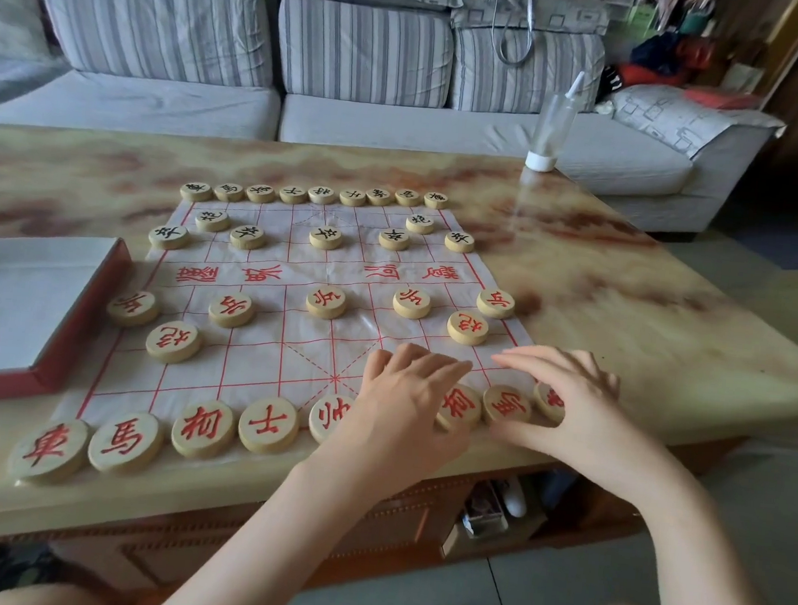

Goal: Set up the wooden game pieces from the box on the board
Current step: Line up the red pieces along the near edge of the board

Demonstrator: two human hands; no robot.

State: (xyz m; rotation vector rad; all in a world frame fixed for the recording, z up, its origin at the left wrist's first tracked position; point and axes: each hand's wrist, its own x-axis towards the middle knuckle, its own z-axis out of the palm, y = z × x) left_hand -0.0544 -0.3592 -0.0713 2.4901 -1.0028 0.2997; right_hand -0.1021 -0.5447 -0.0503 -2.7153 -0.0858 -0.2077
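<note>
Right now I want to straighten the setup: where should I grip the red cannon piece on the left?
Pinch the red cannon piece by its rim, coming down from above. It is a flat disc lying face up on the board, so only the round edge offers hold; its near and right sides are clear.

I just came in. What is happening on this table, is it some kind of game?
A person is setting up xiangqi on a printed board sheet. The black-lettered pieces stand on the far side, the red-lettered pieces on the near side. Both hands are at the right end of the near row: the left hand covers one spot there, the right hand arches over the last two discs. The box sits at the left.
</note>
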